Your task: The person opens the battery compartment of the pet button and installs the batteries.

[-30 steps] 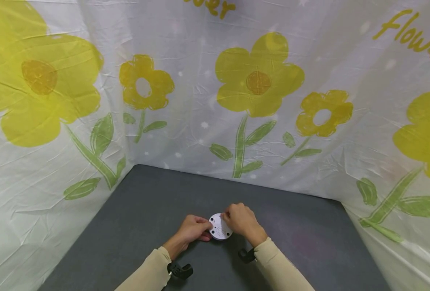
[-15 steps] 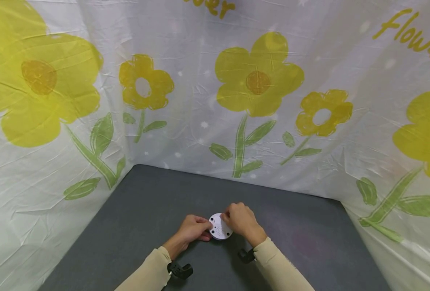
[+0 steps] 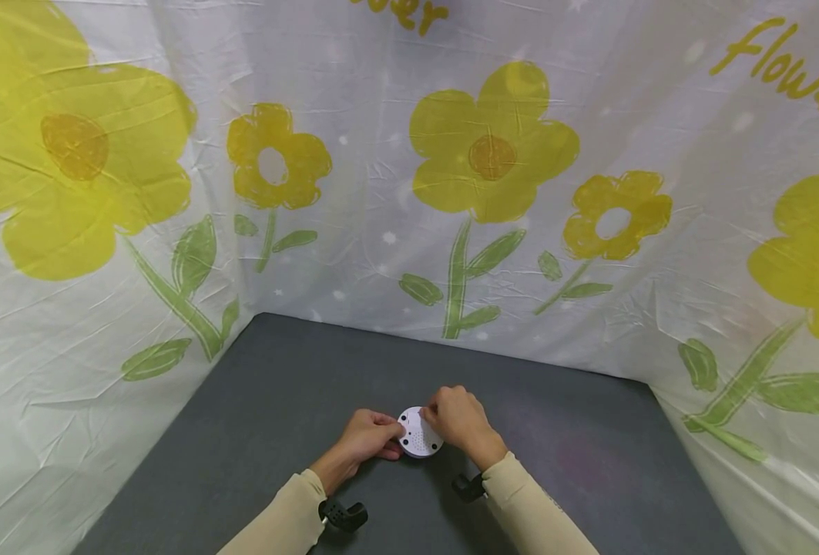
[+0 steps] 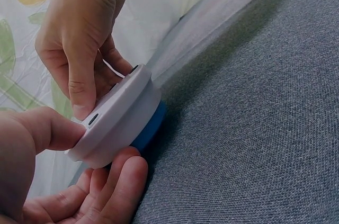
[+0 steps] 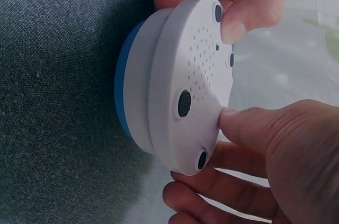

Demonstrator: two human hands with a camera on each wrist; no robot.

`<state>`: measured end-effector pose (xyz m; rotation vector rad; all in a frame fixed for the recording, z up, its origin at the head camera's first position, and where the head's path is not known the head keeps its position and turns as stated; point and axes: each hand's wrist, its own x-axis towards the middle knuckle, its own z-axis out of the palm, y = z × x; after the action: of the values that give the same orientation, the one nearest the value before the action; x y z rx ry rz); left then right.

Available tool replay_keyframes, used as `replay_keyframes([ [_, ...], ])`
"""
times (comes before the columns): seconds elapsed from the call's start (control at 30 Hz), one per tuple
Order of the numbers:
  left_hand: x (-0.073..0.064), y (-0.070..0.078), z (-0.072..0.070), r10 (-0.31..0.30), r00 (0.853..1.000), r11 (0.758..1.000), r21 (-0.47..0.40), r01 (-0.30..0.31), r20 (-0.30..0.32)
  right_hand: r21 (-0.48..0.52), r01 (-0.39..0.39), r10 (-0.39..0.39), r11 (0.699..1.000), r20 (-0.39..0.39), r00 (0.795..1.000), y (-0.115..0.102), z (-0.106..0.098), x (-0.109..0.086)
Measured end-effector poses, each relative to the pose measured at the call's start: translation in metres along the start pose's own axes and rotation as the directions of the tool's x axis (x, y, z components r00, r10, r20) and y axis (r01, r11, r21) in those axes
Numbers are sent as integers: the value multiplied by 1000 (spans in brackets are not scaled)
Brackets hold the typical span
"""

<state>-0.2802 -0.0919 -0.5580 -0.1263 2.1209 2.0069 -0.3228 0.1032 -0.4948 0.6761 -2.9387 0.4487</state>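
A round white device (image 3: 421, 441) with a blue layer on its underside (image 4: 150, 128) is between both hands, just over the grey table. Its upturned face carries small holes and several dark rubber feet (image 5: 184, 103). My left hand (image 3: 369, 435) pinches the rim, thumb on the face and fingers beneath, as the left wrist view shows. From the far right side my right hand (image 3: 461, 420) holds the device; its thumb (image 5: 249, 126) presses on the face and its fingers sit behind the rim. What lies under the right thumb is hidden.
The dark grey table (image 3: 326, 362) spreads around the hands. A white curtain (image 3: 360, 254) printed with yellow flowers hangs along its back and sides. Black straps with small mounts (image 3: 343, 516) are on both wrists, below beige sleeves (image 3: 284, 516).
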Motion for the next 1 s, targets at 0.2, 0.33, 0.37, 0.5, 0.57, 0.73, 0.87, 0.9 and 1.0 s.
replay_keyframes([
  [0.2,0,0,0,-1,1000,1000,0,1,2,14,-19,19,1000,2,1000,-1,0,0],
  [0.33,0,1,0,2,1000,1000,1,-2,4,16,-23,23,1000,1,1000,0,0,1],
  [0.37,0,1,0,1,1000,1000,2,-1,4,17,-23,23,1000,1,1000,0,1,0],
  [0.5,-1,2,-1,0,1000,1000,1,0,3,17,-19,19,1000,-5,1000,1,1,0],
  [0.57,-1,2,-1,1,1000,1000,1,-1,3,16,-16,16,1000,-9,1000,1,1,0],
  [0.73,0,1,-1,1,1000,1000,-1,-1,4,8,-8,8,1000,0,1000,1,0,0],
  [0.87,1,0,-1,-3,1000,1000,-2,3,7,0,-2,2,1000,23,1000,2,-4,0],
  [0.9,0,0,-1,-2,1000,1000,-3,3,9,-1,-3,3,1000,29,1000,3,-5,0],
  [1.0,0,0,-1,-2,1000,1000,-4,2,13,11,-9,9,1000,37,999,6,-8,-1],
])
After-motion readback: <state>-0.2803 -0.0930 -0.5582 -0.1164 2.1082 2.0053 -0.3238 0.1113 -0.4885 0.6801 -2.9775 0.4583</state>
